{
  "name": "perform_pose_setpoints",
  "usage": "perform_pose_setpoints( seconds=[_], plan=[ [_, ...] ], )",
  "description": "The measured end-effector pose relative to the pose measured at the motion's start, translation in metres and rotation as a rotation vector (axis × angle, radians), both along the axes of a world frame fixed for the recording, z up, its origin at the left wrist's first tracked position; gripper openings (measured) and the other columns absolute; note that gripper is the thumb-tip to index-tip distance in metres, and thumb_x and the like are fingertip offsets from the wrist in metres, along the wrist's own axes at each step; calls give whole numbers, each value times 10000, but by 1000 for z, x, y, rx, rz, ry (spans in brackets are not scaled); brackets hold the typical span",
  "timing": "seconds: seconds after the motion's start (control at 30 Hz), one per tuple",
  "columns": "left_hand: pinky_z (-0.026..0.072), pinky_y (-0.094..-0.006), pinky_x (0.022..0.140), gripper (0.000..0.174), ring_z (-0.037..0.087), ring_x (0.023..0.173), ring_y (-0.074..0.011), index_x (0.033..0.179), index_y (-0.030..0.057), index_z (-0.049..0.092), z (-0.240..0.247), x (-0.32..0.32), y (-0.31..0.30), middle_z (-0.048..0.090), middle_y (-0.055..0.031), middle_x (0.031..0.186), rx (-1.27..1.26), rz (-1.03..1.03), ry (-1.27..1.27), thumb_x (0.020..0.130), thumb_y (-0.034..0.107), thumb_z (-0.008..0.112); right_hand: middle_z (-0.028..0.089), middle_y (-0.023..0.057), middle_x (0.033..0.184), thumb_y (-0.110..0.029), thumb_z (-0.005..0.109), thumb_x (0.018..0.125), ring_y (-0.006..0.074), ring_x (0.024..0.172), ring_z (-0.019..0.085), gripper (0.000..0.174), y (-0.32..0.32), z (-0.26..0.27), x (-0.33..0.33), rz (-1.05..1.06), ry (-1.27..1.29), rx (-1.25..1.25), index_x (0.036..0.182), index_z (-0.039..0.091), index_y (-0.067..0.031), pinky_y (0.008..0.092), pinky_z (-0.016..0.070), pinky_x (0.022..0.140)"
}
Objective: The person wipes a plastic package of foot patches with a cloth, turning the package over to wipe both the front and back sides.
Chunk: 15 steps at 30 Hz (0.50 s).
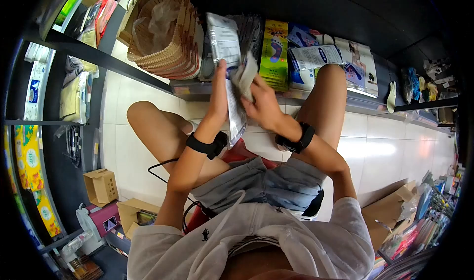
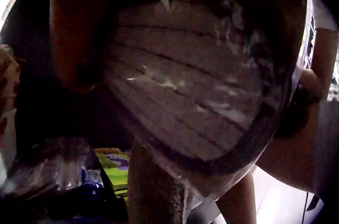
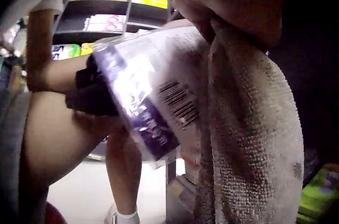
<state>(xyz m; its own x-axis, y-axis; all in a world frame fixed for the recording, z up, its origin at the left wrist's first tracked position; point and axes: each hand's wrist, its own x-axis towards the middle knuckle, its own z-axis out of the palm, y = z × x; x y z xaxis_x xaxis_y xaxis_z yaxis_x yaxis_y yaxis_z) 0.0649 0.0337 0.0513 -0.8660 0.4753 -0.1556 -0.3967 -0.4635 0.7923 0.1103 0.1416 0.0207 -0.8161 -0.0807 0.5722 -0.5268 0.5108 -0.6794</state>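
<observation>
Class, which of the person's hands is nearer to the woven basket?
Left. The left hand is right of the woven basket; the right hand is farther right, past the held packet.

Packet (image 1: 236,113) and greyish cloth (image 1: 244,78) between both hands (image 1: 218,97) (image 1: 265,105), over pale floor tiles (image 1: 358,132)

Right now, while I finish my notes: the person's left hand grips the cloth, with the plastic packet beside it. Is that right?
Not quite: it is the right hand that grips the cloth, as the head view shows. The plastic packet is indeed beside it.
</observation>
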Motion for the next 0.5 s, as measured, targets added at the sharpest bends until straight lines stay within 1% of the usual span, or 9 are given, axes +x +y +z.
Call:
perform_pose_setpoints(
  seconds=[0.03, 0.07, 0.1, 0.17, 0.23, 0.27, 0.37, 0.43, 0.5],
  plan=[
    [381, -311, 840, 567, 484, 968, -199, 1151, 23, 386, 3, 0, -2, 479, -125, 1081, -4, 82, -44, 832, 482, 293, 383, 229, 1124, -28, 534, 617, 392, 845, 492, 333, -3, -2, 6, 88, -82, 27, 945, 492, 16, 386, 443, 692],
    [404, -305, 810, 564, 518, 906, -199, 1127, 25, 412, 0, -6, -5, 515, -127, 1029, 5, 135, -96, 822, 489, 310, 381, 227, 1125, -27, 535, 617, 387, 832, 498, 330, -7, -2, 8, 112, -56, 41, 942, 493, 12, 386, 446, 684],
    [406, -304, 806, 561, 527, 885, -202, 1133, 24, 404, 0, -9, -10, 525, -130, 1015, -33, 125, -71, 822, 482, 312, 380, 226, 1126, -27, 536, 616, 382, 818, 504, 327, -10, -2, 9, 136, -31, 54, 938, 493, 7, 385, 449, 676],
    [400, -308, 814, 543, 514, 909, -203, 1143, 27, 392, -1, -11, -8, 513, -123, 1032, 23, 150, -44, 834, 463, 296, 389, 211, 1121, -29, 540, 617, 380, 810, 506, 334, -10, -1, 6, 147, -45, 48, 944, 488, 9, 394, 448, 668],
    [385, -317, 835, 518, 493, 948, -207, 1157, 34, 377, 1, -8, -3, 493, -114, 1060, 115, 126, 2, 846, 438, 283, 396, 201, 1111, -28, 540, 620, 381, 819, 500, 334, -6, -7, -2, -7, -132, 42, 946, 485, 14, 402, 443, 664],
    [374, -323, 851, 495, 476, 976, -209, 1155, 42, 379, -1, -7, -2, 475, -106, 1081, 182, 74, -39, 854, 422, 277, 394, 202, 1112, -25, 538, 623, 387, 806, 499, 331, 0, -12, -6, -45, -131, 6, 946, 484, 17, 406, 441, 660],
    [361, -337, 853, 539, 463, 966, -200, 1127, 37, 392, 7, -1, 3, 466, -111, 1053, 116, 55, 8, 827, 479, 318, 392, 209, 1111, -23, 530, 628, 392, 773, 505, 323, 10, -16, -10, -79, -176, 23, 946, 485, 15, 408, 442, 654],
    [381, -332, 828, 529, 484, 937, -207, 1109, 35, 408, 2, -4, 1, 489, -114, 1016, 157, 48, -41, 827, 473, 321, 382, 213, 1128, -33, 531, 631, 394, 754, 510, 299, 6, -12, -3, -47, -155, 13, 924, 493, 16, 413, 442, 647],
    [408, -325, 794, 524, 508, 896, -215, 1086, 26, 425, -2, -12, -5, 515, -123, 966, 137, 166, -49, 825, 470, 327, 374, 219, 1143, -47, 537, 624, 392, 763, 514, 292, -5, -8, 7, 70, -154, 48, 908, 501, 14, 407, 449, 651]
  ],
)
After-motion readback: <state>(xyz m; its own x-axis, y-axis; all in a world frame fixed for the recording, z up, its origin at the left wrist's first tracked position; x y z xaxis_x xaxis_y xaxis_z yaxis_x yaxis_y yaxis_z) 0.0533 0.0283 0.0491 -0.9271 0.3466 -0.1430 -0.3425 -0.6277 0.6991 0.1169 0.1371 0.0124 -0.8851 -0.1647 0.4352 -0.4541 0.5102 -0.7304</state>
